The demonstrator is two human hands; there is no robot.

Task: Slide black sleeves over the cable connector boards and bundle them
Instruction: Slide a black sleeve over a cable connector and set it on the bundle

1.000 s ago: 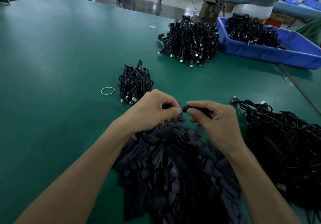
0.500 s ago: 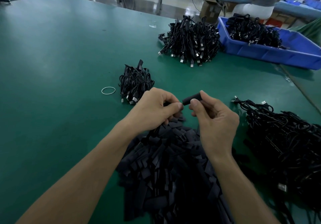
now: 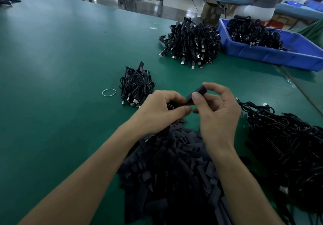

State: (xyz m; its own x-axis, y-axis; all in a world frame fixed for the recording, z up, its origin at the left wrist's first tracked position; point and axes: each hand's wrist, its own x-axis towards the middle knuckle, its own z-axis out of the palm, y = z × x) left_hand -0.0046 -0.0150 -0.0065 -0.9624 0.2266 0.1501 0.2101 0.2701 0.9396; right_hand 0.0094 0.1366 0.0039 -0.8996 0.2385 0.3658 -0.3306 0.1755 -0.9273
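My right hand [image 3: 218,113] pinches a black sleeve [image 3: 196,94] between thumb and forefinger, tilted up to the right. My left hand [image 3: 160,110] is curled around a cable's end just left of the sleeve; its fingertips meet the sleeve's lower end. The connector board itself is hidden by the fingers. Under both wrists lies a big heap of loose black sleeves [image 3: 174,172]. A pile of loose black cables [image 3: 288,146] lies to the right.
A small cable bundle [image 3: 136,86] and a white rubber band [image 3: 109,92] lie on the green table [image 3: 52,67] ahead left. A larger cable pile [image 3: 192,44] and a blue bin [image 3: 272,53] of cables sit farther back. A person sits beyond.
My right hand has turned upward and lifted the sleeve from level to tilted, now pinching it higher. The left hand has stayed almost still.
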